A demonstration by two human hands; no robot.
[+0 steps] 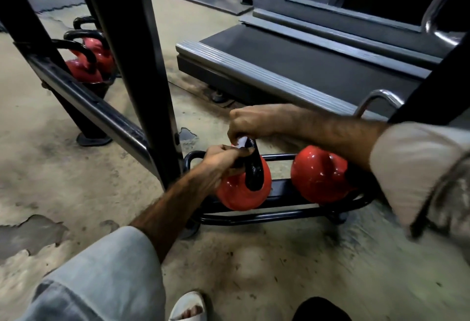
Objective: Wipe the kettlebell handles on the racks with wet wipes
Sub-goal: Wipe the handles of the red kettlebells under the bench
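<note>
Low floor rack, gym: left hand clenched on black handle of red kettlebell, steadying it; right hand pinches white wet wipe against handle top. Second kettlebell waits alongside, right. Best practice, likely: wrap wipe fully round, slide along entire curve.

Both forearms are bare and hairy, with pale, loose sleeves pushed up below the elbows. The left sleeve, on the near side of the low black rack, is light grey-blue cloth with soft folds. The right sleeve, at the rack's right end, looks off-white and blurred. Nearer than the rack, a white open-toed sandal shows bare toes.
</note>
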